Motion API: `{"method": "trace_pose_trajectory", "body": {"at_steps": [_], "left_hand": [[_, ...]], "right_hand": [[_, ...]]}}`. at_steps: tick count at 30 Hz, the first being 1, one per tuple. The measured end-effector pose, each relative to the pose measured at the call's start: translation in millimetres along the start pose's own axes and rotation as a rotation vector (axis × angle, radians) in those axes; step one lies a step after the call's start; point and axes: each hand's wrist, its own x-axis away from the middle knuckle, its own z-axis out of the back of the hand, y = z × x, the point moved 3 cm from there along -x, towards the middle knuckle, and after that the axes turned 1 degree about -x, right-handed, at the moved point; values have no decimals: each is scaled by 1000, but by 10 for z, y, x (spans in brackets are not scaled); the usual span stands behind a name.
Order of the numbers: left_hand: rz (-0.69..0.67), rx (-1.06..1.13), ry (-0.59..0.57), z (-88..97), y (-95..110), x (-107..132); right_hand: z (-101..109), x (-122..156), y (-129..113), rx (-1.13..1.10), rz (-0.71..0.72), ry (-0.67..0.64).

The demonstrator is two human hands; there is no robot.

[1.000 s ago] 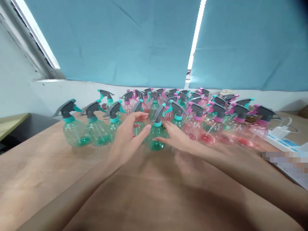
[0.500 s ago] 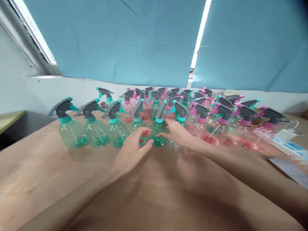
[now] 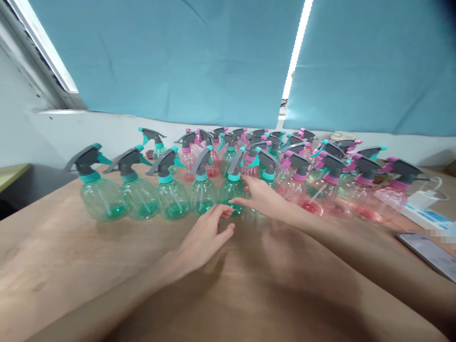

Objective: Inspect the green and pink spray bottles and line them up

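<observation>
A row of transparent spray bottles with grey trigger heads stands on the wooden table. My right hand holds the right side of a green spray bottle, its thumb across the front. Its other fingertips are partly hidden behind that bottle. In front of the row, my left hand is held with fingers loosely curved and thumb apart, holding nothing. Left of the held bottle stands another green spray bottle. Close on its right, a green spray bottle is partly covered by my right hand.
More green bottles line the left, and pink bottles the right. Several others crowd behind them. At the right edge lie a power strip, a white charger and a phone. A blue curtain hangs behind.
My left hand has drawn back from the row, toward me and slightly right. My right hand stays at the same green spray bottle. The view has shifted slightly.
</observation>
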Motion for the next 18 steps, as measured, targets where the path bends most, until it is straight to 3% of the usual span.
{"method": "trace_pose_trajectory", "body": {"at_steps": [5, 9, 14, 18], "left_hand": [[-8, 20, -10, -39, 60, -41], [0, 31, -17, -58, 154, -86], [25, 28, -46, -115, 253, -170], [51, 66, -36, -198, 316, -284]], "right_hand": [[334, 255, -8, -55, 7, 56], [619, 484, 213, -113, -121, 208], [629, 619, 531, -119, -255, 223], [584, 543, 597, -109, -274, 163]]}}
